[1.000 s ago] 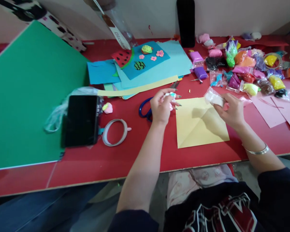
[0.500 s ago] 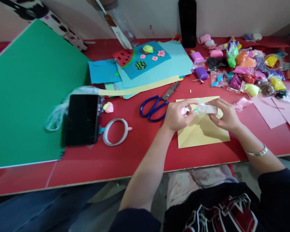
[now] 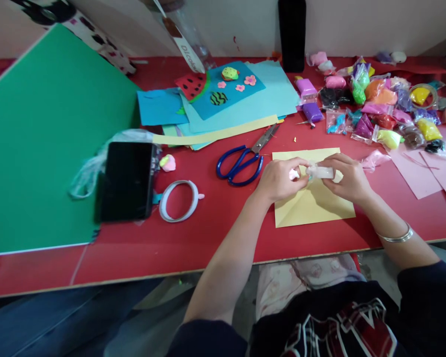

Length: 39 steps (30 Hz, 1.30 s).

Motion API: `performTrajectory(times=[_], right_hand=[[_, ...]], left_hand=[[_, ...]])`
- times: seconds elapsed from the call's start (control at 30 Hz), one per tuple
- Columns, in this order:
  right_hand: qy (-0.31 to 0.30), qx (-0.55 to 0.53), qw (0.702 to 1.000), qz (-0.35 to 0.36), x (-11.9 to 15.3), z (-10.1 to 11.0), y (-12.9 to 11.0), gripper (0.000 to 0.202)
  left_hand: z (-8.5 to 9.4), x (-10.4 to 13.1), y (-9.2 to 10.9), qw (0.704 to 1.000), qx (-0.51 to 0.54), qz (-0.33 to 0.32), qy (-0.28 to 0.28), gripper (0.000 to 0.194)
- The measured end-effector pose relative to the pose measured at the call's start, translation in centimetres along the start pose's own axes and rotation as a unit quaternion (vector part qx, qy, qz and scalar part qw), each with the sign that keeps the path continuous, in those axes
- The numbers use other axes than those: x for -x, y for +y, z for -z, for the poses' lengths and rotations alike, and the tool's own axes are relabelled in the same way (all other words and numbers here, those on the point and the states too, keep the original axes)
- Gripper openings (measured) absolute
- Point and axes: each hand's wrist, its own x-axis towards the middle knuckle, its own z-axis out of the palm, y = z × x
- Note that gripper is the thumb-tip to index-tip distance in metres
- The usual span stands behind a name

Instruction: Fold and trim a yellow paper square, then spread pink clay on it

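Observation:
Above a pale yellow sheet of paper (image 3: 301, 210), my right hand (image 3: 347, 178) grips a small whitish, translucent packet-like thing (image 3: 322, 172); its exact kind does not show. My left hand (image 3: 284, 177) is closed, its fingertips pinching at the left end of that thing. A pale pink-white lump (image 3: 293, 174), which looks like soft clay, shows tucked within the left fingers. Just left of the paper lie scissors with blue handles (image 3: 241, 166), their blades partly apart.
Several bagged clay pieces (image 3: 384, 121) crowd the back right. Blue paper (image 3: 241, 106) with clay shapes lies at the back. A phone (image 3: 292, 37) leans on the wall. A tape roll (image 3: 162, 203), a black device (image 3: 127, 181) and a green board (image 3: 52, 148) are leftward.
My left hand has moved slightly right, closer to my right hand, and its fingers have closed in on the end of the whitish packet. The view has shifted a little.

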Motion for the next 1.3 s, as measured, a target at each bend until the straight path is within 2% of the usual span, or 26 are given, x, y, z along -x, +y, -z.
performTrajectory(times=[0.13, 0.27, 0.47, 0.77, 0.93, 1.07, 1.17, 1.3], right_hand=[[-0.002, 0.0, 0.999, -0.043, 0.0, 0.1, 0.1, 0.026], [-0.002, -0.019, 0.999, -0.044, 0.0, 0.3, 0.2, 0.026], [-0.006, -0.037, 0.997, -0.074, -0.2, 0.6, -0.1, 0.027], [0.026, -0.051, 0.998, -0.04, 0.1, 0.1, -0.2, 0.025], [0.017, -0.083, 0.993, -0.085, -0.1, -0.1, -0.9, 0.023], [-0.009, -0.056, 0.992, -0.114, -0.3, -0.1, -0.8, 0.022], [0.024, 0.001, 0.989, -0.148, -0.4, 0.4, 0.1, 0.023], [0.076, 0.043, 0.979, -0.183, -0.6, 1.2, 1.6, 0.022]], left_hand=[[-0.4, 0.1, 0.0, 1.0, 0.016, -0.005, 0.026, 0.018], [-0.5, 0.1, 0.0, 1.0, 0.014, -0.006, 0.005, 0.022], [-0.3, 0.2, 0.1, 0.999, 0.037, -0.007, 0.009, 0.029], [-1.0, 0.0, 0.1, 1.0, 0.014, 0.015, -0.015, 0.025], [-1.4, 0.0, 0.2, 1.0, 0.007, 0.012, 0.01, 0.018], [-0.6, -0.2, 0.1, 0.998, -0.045, -0.012, 0.037, 0.011], [0.7, -0.2, -0.3, 0.999, 0.023, -0.005, 0.034, 0.005], [1.9, -0.2, -0.7, 0.986, 0.161, 0.016, 0.031, 0.008]])
